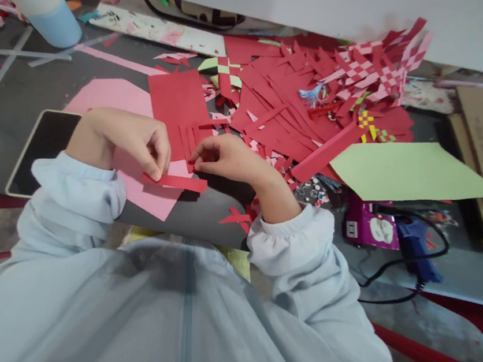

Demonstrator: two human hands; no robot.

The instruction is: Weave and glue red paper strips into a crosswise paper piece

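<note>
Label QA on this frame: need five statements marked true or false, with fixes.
1. The left hand pinches a red strip. True.
2. The green sheet is left of both hands. False: the green sheet is right of them.
3. The left hand partly hides the pink sheet. True.
4. The right hand grips the glue gun. False: the glue gun lies apart from the right hand.
5. Checked pieces lie beyond both hands. True.

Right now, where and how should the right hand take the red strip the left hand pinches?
I'd pinch the red strip by its flat right end, coming from the right: that end sticks out free on the right hand's side; the left hand pinches nearer the other.
</note>
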